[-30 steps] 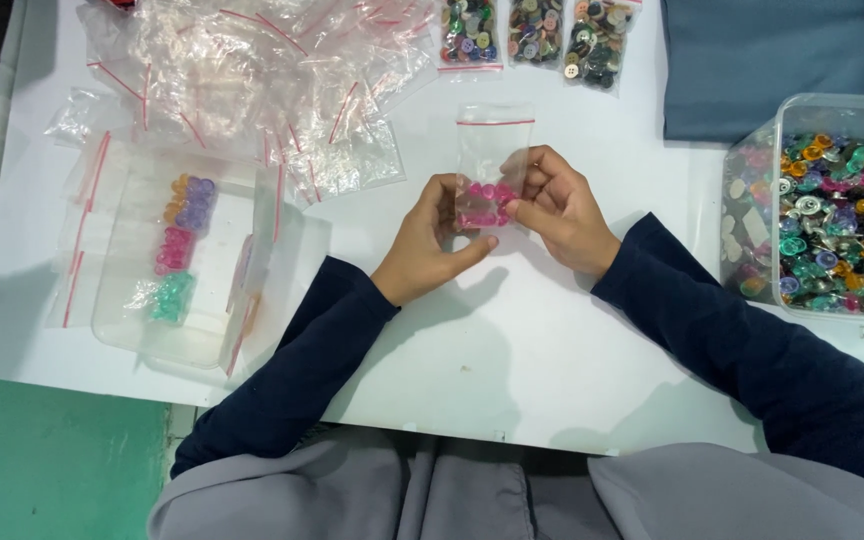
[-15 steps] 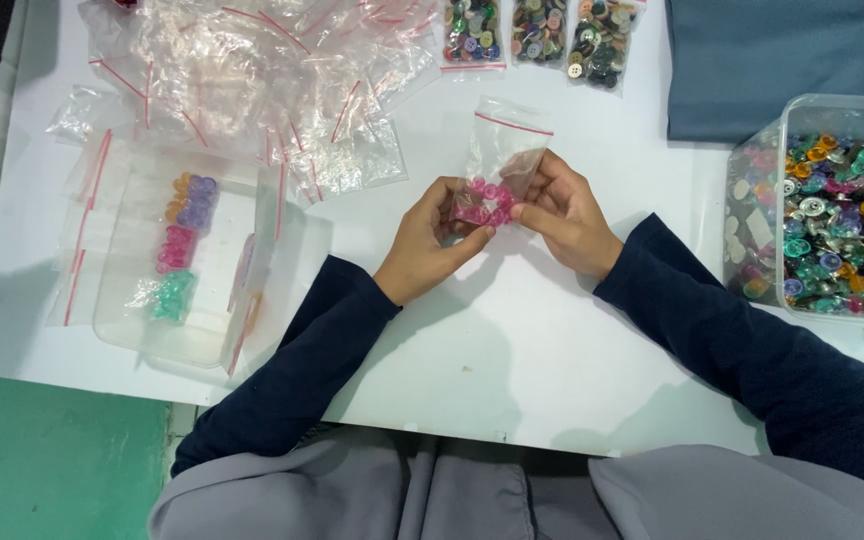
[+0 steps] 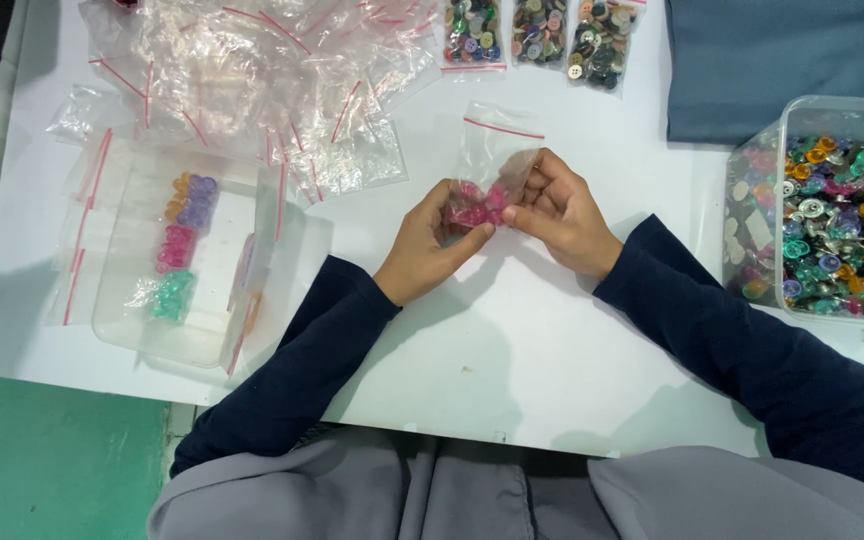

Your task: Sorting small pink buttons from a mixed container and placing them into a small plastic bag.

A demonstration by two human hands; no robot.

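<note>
I see both hands meeting over the middle of the white bench (image 3: 512, 350), the left hand (image 3: 430, 245) and right hand (image 3: 562, 212) each with fingers pinched shut on a small clear bag (image 3: 492, 165) of pink buttons (image 3: 480, 205), its red-striped mouth pointing away from me. To the left sits a clear tub (image 3: 167, 320) with bagged purple, pink and green buttons, below a heap of empty bags (image 3: 252, 70). A bin (image 3: 837, 120) of mixed buttons stands at the right edge, near blue cloth (image 3: 772, 60).
</note>
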